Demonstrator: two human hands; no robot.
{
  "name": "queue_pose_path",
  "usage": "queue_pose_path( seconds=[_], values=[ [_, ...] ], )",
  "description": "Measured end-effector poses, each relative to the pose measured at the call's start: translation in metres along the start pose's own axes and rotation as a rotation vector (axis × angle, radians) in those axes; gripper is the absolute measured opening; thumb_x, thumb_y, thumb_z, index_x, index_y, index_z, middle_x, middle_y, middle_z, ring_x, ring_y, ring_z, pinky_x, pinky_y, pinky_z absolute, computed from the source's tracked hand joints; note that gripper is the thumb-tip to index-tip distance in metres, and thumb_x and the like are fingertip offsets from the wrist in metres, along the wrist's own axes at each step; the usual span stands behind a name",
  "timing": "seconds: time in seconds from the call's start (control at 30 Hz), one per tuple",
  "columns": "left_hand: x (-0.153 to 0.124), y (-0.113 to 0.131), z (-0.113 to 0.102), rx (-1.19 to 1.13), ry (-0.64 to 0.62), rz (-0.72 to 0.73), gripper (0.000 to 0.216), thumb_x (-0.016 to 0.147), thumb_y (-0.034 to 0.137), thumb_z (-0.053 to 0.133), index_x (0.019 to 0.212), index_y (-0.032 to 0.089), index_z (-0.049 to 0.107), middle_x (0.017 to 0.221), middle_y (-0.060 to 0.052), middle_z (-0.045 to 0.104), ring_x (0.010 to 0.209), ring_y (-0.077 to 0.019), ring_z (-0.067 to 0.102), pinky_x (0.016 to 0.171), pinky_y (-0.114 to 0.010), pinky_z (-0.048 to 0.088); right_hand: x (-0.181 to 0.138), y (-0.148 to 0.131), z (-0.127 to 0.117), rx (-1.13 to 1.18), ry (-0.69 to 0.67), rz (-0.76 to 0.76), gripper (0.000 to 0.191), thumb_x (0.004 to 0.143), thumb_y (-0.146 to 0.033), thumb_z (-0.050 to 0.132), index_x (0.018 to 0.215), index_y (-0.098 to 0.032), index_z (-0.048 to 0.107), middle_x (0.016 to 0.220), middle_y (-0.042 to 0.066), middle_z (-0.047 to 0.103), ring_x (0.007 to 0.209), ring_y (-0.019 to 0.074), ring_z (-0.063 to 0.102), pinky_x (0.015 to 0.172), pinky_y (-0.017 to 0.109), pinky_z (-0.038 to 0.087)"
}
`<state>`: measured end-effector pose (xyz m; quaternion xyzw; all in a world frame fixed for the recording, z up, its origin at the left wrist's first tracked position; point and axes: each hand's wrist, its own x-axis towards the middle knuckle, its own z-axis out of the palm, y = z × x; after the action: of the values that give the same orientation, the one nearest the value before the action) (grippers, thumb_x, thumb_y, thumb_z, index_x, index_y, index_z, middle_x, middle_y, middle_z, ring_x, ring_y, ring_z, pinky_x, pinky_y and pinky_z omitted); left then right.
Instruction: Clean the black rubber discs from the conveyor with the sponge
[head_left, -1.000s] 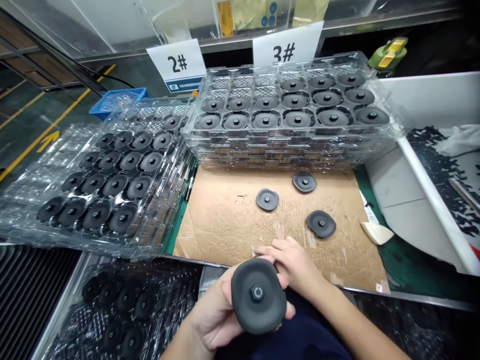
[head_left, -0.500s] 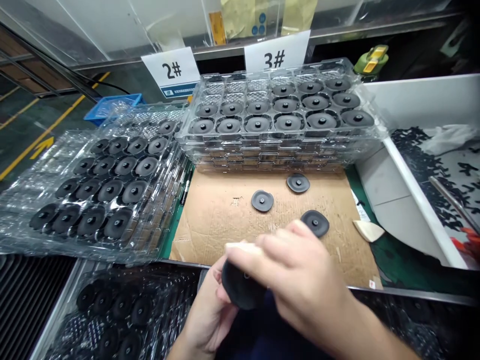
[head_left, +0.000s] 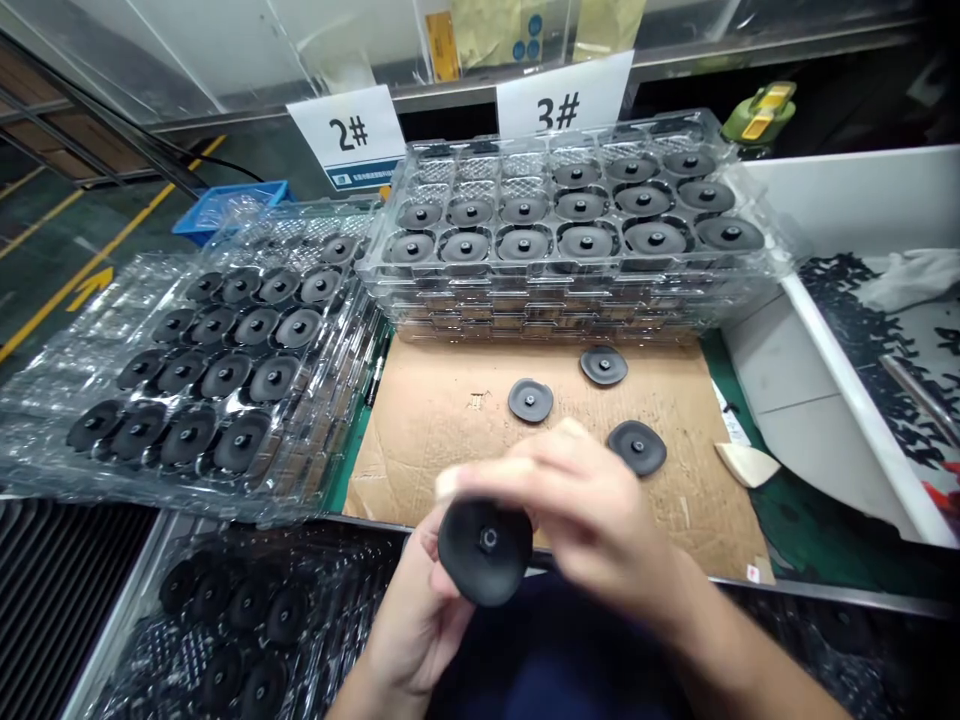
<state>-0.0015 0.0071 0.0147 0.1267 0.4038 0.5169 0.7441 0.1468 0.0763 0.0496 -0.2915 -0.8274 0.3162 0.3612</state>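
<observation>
My left hand (head_left: 409, 610) is closed on the lower left side of a black plastic disc (head_left: 484, 570), a rounded dish-like part with a small raised hub at its centre. The disc is tilted so that its hub side faces me. My right hand (head_left: 592, 510) is somewhat blurred; its curled fingers reach across the disc's upper rim and press on it. Beyond the hands, three similar parts lie apart on the cardboard sheet (head_left: 427, 430): a near disc (head_left: 637, 447), a middle disc (head_left: 530, 401) and a far disc (head_left: 604, 365).
Stacked clear trays (head_left: 555, 285) with black discs stand at the back by a "3#" sign (head_left: 562, 95). More clear trays (head_left: 300, 440) are at left, by a "2#" sign (head_left: 351, 135). At right are a white bin (head_left: 862, 400) of small black pieces and a cream wedge (head_left: 748, 465).
My right thumb and fingers have moved from across the disc's face to its upper rim, uncovering the hub. The disc has come up slightly and turned more toward me.
</observation>
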Motion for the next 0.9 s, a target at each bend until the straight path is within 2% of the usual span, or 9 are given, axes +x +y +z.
queue_pose_path(
  seconds=[0.1,0.17,0.33,0.47,0.53,0.6,0.7,0.8,0.9],
  values=[
    [-0.003,0.001,0.0,-0.103,-0.057,0.012,0.051,0.059,0.032,0.076,0.108,0.025,0.062,0.109,-0.004,0.067,0.094,-0.021,0.063,0.086,-0.029,0.047,-0.016,0.026,0.004,0.056,0.099,0.3,0.03,0.09,-0.015,0.042,0.111,-0.026,0.059,0.101,0.002,0.065,0.09,0.014,0.057,0.078,0.03,0.041],
    [-0.004,0.002,-0.002,-0.156,-0.075,0.008,0.053,0.059,0.032,0.076,0.109,0.025,0.061,0.111,-0.005,0.066,0.098,-0.0235,0.063,0.086,-0.03,0.047,-0.033,0.041,0.016,0.062,0.087,0.388,0.029,0.09,-0.017,0.044,0.113,-0.026,0.057,0.105,0.003,0.064,0.094,0.0152,0.057,0.079,0.031,0.044],
    [-0.002,0.002,-0.007,-0.165,-0.048,-0.006,0.051,0.061,0.031,0.075,0.11,0.026,0.06,0.113,-0.004,0.064,0.095,-0.0214,0.063,0.086,-0.03,0.048,-0.068,0.059,0.049,-0.051,-0.079,0.409,0.027,0.086,-0.012,0.045,0.103,-0.022,0.064,0.079,0.003,0.067,0.071,0.0153,0.06,0.066,0.031,0.046],
    [-0.001,0.001,-0.004,-0.146,0.004,-0.043,0.043,0.069,0.022,0.069,0.111,0.029,0.06,0.117,-0.002,0.062,0.103,-0.0217,0.06,0.092,-0.032,0.044,-0.056,0.04,0.033,-0.069,0.007,0.465,0.028,0.087,-0.017,0.046,0.111,-0.022,0.059,0.092,0.005,0.067,0.079,0.0164,0.06,0.069,0.031,0.047],
    [0.001,0.0,-0.003,-0.155,0.045,-0.018,0.043,0.068,0.02,0.07,0.109,0.029,0.06,0.115,-0.001,0.064,0.102,-0.0199,0.06,0.092,-0.029,0.044,-0.041,0.018,0.019,-0.053,0.148,0.428,0.031,0.087,-0.017,0.047,0.117,-0.023,0.055,0.105,0.006,0.064,0.089,0.017,0.059,0.074,0.031,0.047],
    [0.002,-0.001,-0.002,-0.174,0.051,-0.02,0.042,0.067,0.022,0.071,0.108,0.027,0.062,0.11,-0.001,0.066,0.1,-0.0181,0.061,0.091,-0.026,0.045,-0.027,-0.006,0.01,-0.02,0.229,0.24,0.035,0.085,-0.014,0.049,0.119,-0.019,0.053,0.106,0.007,0.064,0.089,0.0168,0.059,0.077,0.03,0.047],
    [0.002,0.0,-0.004,-0.181,0.016,-0.063,0.042,0.065,0.024,0.073,0.105,0.027,0.064,0.108,-0.001,0.067,0.099,-0.0188,0.061,0.09,-0.028,0.046,-0.015,-0.028,0.011,0.021,0.106,-0.01,0.033,0.084,-0.009,0.046,0.115,-0.011,0.054,0.09,0.008,0.067,0.079,0.0158,0.06,0.074,0.03,0.048],
    [0.001,0.001,-0.002,-0.181,0.051,-0.01,0.042,0.063,0.027,0.074,0.103,0.029,0.064,0.108,0.001,0.068,0.098,-0.0186,0.062,0.088,-0.027,0.048,-0.007,-0.029,0.017,-0.002,-0.068,0.027,0.027,0.085,-0.01,0.044,0.108,-0.013,0.058,0.084,0.005,0.066,0.073,0.0146,0.059,0.07,0.028,0.047],
    [0.001,0.001,0.005,-0.196,0.034,-0.006,0.035,0.063,0.029,0.074,0.097,0.026,0.067,0.095,0.001,0.071,0.095,-0.0151,0.063,0.086,-0.021,0.048,0.0,-0.025,0.022,-0.104,0.016,0.076,0.029,0.087,-0.014,0.041,0.112,-0.012,0.056,0.08,0.006,0.064,0.069,0.0164,0.055,0.065,0.032,0.044]
  ],
)
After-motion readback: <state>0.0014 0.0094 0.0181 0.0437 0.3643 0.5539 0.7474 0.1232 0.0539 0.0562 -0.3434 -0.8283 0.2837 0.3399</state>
